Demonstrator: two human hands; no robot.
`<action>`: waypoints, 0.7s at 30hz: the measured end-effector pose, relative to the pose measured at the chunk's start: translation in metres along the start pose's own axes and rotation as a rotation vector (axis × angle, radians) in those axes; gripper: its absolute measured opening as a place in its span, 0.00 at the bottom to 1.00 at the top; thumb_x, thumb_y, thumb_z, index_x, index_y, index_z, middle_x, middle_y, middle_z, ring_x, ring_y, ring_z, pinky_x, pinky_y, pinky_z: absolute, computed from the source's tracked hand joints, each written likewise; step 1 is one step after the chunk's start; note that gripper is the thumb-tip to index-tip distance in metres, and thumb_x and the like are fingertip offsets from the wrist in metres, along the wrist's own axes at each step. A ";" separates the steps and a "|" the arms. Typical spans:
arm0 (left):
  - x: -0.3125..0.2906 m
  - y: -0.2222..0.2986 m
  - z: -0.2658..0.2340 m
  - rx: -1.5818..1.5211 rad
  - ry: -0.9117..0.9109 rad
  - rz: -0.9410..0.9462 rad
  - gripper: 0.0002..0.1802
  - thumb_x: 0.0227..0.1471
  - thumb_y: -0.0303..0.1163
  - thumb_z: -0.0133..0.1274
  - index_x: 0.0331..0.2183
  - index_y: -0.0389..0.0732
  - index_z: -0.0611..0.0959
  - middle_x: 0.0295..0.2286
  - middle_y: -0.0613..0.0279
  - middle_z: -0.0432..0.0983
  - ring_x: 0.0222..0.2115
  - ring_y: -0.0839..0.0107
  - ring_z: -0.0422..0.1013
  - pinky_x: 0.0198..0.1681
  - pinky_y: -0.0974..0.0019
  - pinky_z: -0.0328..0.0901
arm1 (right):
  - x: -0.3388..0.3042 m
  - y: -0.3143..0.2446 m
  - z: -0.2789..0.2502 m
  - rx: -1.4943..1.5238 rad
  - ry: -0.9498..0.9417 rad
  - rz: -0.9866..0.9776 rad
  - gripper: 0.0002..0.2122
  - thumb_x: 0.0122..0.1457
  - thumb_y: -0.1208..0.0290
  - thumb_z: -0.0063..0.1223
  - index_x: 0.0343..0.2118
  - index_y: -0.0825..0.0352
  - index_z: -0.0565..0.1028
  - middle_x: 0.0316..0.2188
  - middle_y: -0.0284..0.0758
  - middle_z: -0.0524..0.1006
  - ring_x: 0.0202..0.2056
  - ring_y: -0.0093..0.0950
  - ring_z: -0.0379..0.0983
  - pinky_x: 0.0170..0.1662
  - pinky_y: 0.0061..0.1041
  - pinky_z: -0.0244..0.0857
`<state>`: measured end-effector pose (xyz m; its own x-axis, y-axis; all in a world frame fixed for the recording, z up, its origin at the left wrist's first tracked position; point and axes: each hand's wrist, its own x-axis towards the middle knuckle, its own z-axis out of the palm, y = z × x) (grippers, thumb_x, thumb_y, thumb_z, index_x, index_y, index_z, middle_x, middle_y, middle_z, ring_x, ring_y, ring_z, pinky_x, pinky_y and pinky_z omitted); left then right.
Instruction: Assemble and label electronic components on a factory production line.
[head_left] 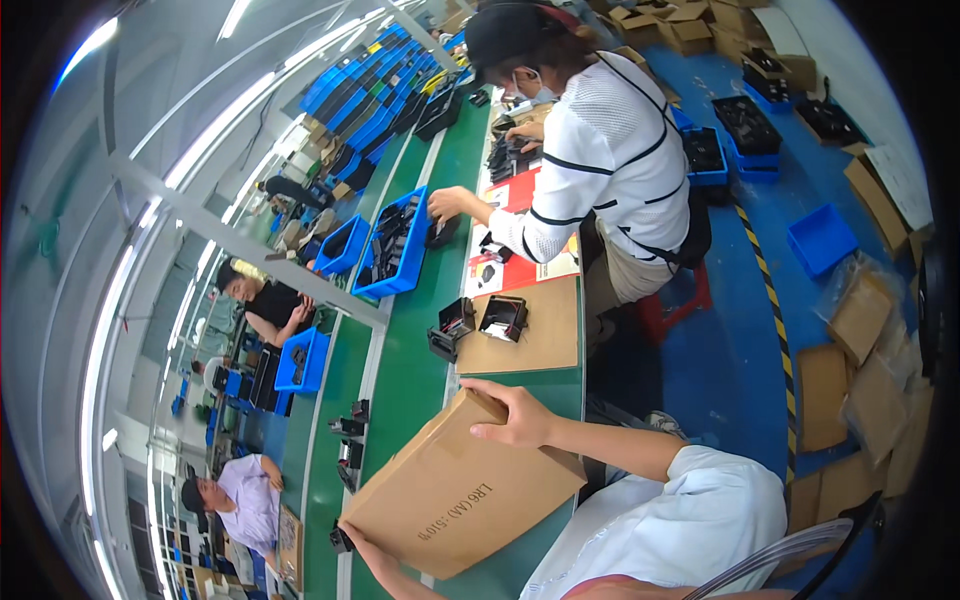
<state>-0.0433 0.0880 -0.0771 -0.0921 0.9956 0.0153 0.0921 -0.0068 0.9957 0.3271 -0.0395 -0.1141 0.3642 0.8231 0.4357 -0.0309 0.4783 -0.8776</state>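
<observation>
A flat brown cardboard box [440, 500] with dark print on its face is tilted between my two hands, over the green work surface. My right hand [515, 413] grips its far upper corner, thumb on the face and fingers along the edge. At the opposite, left corner, my left hand [368, 553] holds the box; part of this hand is cut off or hidden. Just beyond the box lies a brown cardboard sheet [540, 345]. On and beside it are black battery-case-like parts [503, 318] with thin wires.
A co-worker [620, 150] in a striped white top handles black parts beside a blue bin [400, 245] on the green conveyor [390, 390]. Several small black parts [350, 450] line its left side. Cartons [822, 395] and blue bins [822, 240] stand on the blue floor to the right.
</observation>
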 end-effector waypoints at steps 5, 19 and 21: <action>-0.041 -0.007 -0.020 -0.039 0.055 -0.145 0.38 0.62 0.61 0.37 0.55 0.36 0.71 0.53 0.49 0.69 0.52 0.62 0.67 0.52 0.63 0.62 | 0.015 0.029 0.003 0.011 -0.038 0.060 0.32 0.52 0.72 0.61 0.62 0.65 0.63 0.47 0.41 0.77 0.40 0.30 0.75 0.47 0.27 0.68; -0.167 -0.013 -0.058 0.276 0.154 -0.248 0.25 0.56 0.42 0.49 0.43 0.27 0.78 0.36 0.51 0.77 0.32 0.68 0.71 0.35 0.72 0.64 | 0.050 0.090 0.021 -0.020 -0.454 0.427 0.28 0.52 0.73 0.61 0.59 0.68 0.68 0.41 0.42 0.79 0.33 0.26 0.75 0.37 0.22 0.71; -0.173 0.012 -0.045 0.337 0.177 -0.195 0.23 0.55 0.38 0.51 0.40 0.24 0.79 0.32 0.50 0.78 0.30 0.68 0.71 0.34 0.70 0.66 | 0.052 0.099 0.023 0.017 -0.449 0.446 0.28 0.53 0.72 0.59 0.59 0.67 0.68 0.41 0.41 0.79 0.35 0.28 0.76 0.38 0.22 0.71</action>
<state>-0.0707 -0.0884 -0.0640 -0.3065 0.9435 -0.1260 0.3719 0.2406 0.8965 0.3220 0.0579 -0.1740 -0.1126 0.9909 0.0733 -0.1055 0.0614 -0.9925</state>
